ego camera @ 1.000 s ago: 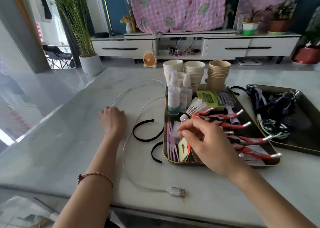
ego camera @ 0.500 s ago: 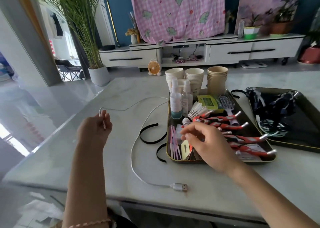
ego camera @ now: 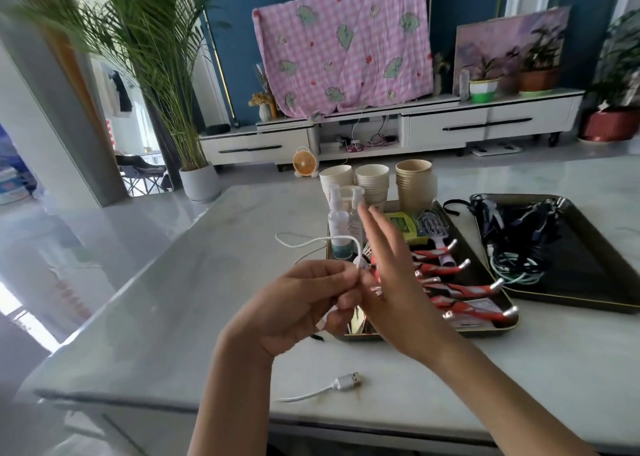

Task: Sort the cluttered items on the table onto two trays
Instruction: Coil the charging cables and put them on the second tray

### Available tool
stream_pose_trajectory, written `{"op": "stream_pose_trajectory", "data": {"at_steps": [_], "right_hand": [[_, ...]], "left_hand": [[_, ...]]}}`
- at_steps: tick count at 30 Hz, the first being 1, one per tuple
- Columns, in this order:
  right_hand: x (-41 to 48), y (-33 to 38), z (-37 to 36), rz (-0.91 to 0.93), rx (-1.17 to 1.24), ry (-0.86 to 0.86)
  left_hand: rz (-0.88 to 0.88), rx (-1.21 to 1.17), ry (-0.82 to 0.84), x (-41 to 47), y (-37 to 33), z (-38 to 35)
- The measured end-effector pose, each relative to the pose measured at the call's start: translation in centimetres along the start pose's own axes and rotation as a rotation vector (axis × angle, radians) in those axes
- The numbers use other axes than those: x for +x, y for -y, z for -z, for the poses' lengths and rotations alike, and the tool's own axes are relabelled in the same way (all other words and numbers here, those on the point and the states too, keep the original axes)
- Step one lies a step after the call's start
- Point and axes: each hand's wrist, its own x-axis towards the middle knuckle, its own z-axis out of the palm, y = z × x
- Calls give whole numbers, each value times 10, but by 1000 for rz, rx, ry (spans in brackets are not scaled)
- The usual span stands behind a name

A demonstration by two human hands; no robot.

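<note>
My left hand [ego camera: 298, 303] is lifted above the table and pinches a white USB cable [ego camera: 311, 242]. The cable loops up behind my hands, and its metal plug [ego camera: 348, 382] lies near the table's front edge. My right hand [ego camera: 391, 282] is raised beside the left with fingers spread, touching the cable at the pinch. Behind my hands is the near tray [ego camera: 485, 329], which holds red-handled tools [ego camera: 464, 287], spray bottles [ego camera: 337, 222], a hairbrush [ego camera: 434, 225] and a green packet [ego camera: 403, 225]. The right tray [ego camera: 588, 301] holds dark cords and a coiled green cable [ego camera: 516, 267].
Three stacks of paper cups [ego camera: 372, 182] stand behind the near tray. A black strap end [ego camera: 317, 337] shows under my left hand. The marble table's front edge [ego camera: 138, 402] runs close below. Beyond the table are a plant pot, a small fan and a white cabinet.
My left hand picked up the white cable from the table and rose to the middle. My right hand left the near tray and came up to meet it. The view tilted upward.
</note>
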Motion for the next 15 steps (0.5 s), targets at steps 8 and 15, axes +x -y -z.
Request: {"op": "stream_pose_trajectory", "data": {"at_steps": [8,15], "right_hand": [[11,4,-8,32,143,-16],[9,3,-12,-136,311,45]], "left_hand": [[63,-132,21,-6,-13,8],[-200,-496,-162,-10,-46,13]]}}
